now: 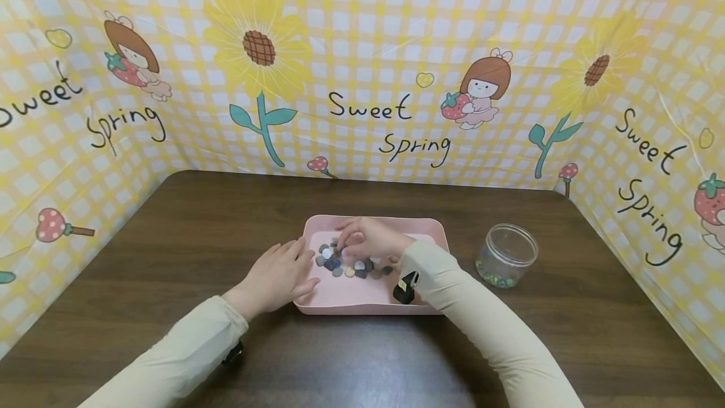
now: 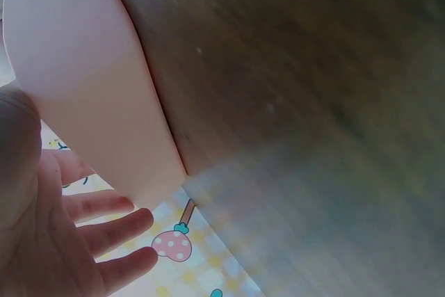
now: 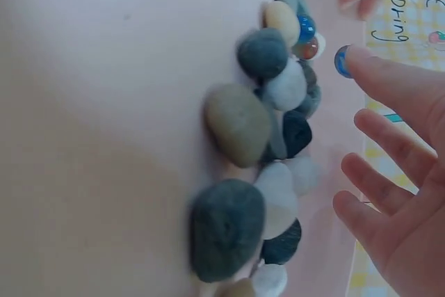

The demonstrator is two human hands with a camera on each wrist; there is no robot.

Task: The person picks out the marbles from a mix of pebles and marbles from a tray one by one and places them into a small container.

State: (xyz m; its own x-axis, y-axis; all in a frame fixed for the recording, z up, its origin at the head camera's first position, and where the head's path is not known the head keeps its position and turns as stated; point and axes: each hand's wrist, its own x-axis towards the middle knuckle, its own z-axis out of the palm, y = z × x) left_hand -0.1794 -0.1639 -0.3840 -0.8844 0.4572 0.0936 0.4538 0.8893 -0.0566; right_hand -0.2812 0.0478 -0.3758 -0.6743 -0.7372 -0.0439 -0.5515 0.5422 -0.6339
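A pink tray (image 1: pixel 368 310) holds several pebbles (image 1: pixel 350 272) in grey, white, tan and black. Among the pebbles in the right wrist view lie a blue marble (image 3: pixel 306 28) and a reddish-brown marble (image 3: pixel 310 48). Above them my right hand (image 1: pixel 370 238) pinches another blue marble (image 3: pixel 342 62) at its fingertips, with the other fingers spread. My left hand (image 1: pixel 277 277) rests at the tray's left rim, its fingers extended and loose. Its palm side and several fingers show beside the tray wall (image 2: pixel 90 88) in the left wrist view.
Right of the tray stands a clear round jar (image 1: pixel 506 254), open at the top, with greenish marbles (image 1: pixel 498 279) at its bottom. Both stand on a dark wooden table (image 1: pixel 362 357). A yellow checked cloth (image 1: pixel 362 49) encloses the table's back and sides.
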